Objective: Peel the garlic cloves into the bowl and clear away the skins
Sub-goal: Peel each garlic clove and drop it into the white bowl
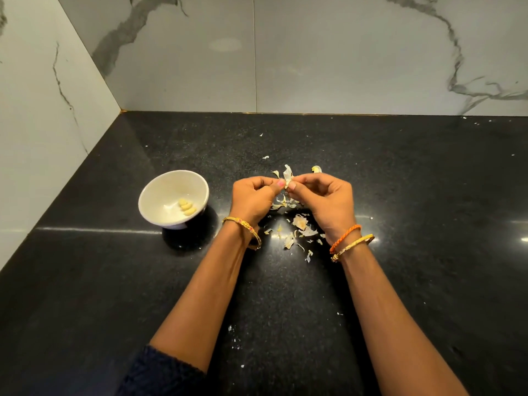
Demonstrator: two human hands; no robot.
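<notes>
Head view: both hands meet above the counter (pixel 400 195), the left hand (pixel 253 200) and right hand (pixel 328 200) pinching one garlic clove (pixel 290 182) between fingertips, likely so skins (pixel 303 227) drop clear of the bowl (pixel 160 207), which holds the peeled cloves (pixel 187 207).

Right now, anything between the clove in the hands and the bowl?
Nothing visible. Both hands, left and right, pinch the garlic clove above the counter; the white bowl sits to their left with only bare black countertop between.
</notes>
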